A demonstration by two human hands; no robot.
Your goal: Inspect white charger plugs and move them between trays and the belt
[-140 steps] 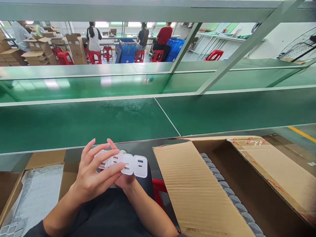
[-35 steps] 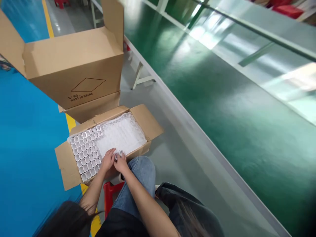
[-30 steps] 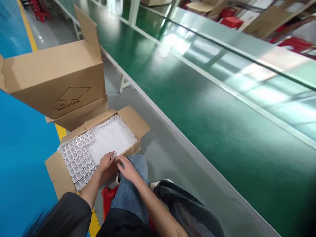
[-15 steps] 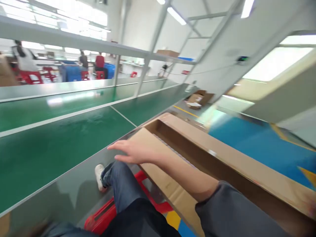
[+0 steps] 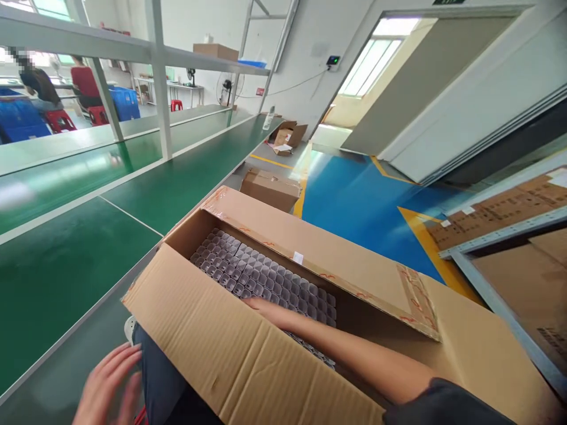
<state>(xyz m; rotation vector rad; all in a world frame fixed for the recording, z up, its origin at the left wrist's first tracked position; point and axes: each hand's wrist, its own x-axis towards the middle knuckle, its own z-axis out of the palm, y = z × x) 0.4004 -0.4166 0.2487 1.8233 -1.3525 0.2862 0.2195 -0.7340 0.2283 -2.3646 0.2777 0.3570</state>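
- Grey chargers packed in rows, inside open carton, frame centre.
- Right hand lies on the rows; grasp hidden behind the flap, cannot tell.
- Left hand lower left, fingers spread, empty.
- Green conveyor belt at left.

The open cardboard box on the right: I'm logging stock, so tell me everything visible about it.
The open cardboard box is brown corrugated card, long and wide, its flaps folded outward; the far flap carries torn clear tape with red print. Inside lies a tray of small grey parts packed in tight rows. It sits low beside the green conveyor belt. The right hand reaches in over the near flap and rests on the parts; the left hand hovers open outside it.
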